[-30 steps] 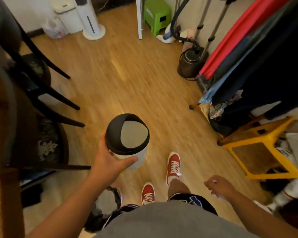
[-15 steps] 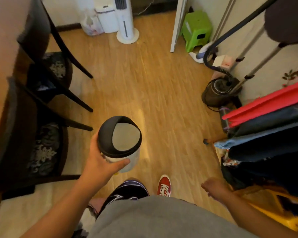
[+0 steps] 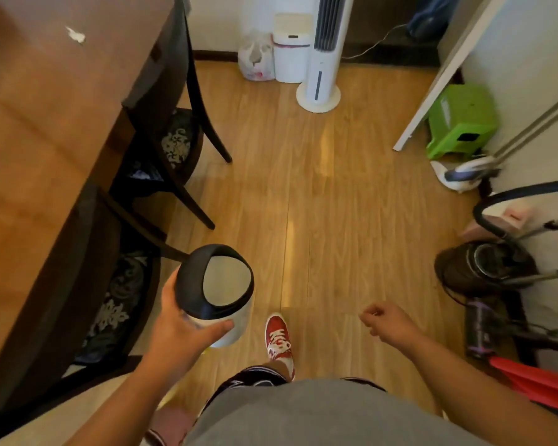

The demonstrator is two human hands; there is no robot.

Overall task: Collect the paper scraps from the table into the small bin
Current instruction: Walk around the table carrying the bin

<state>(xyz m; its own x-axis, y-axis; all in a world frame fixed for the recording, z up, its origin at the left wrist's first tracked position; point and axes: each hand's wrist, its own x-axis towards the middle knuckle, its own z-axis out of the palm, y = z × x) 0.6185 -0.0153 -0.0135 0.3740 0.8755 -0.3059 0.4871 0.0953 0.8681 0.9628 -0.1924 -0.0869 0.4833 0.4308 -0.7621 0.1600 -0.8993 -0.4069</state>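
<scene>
Carrying small bin [image 3: 218, 294] gripped in left hand [image 3: 178, 329] at lower centre-left, right hand [image 3: 388, 320] loosely curled and empty; probably next: set bin by table [image 3: 39, 130], pick paper scrap [image 3: 75, 35] at upper left.

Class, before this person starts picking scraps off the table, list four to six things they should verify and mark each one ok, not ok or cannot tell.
1. Small bin firmly held: ok, the left hand wraps its white body.
2. Right hand free for picking: ok, loosely curled and holding nothing.
3. Scraps located: ok, a white paper scrap lies on the table; another shows at the far left edge.
4. Bin lid ready to take scraps: cannot tell, the grey flap looks shut.
5. Access to the table edge: not ok, two dark chairs are pushed in along it.
6. Bin has room inside: cannot tell.
</scene>
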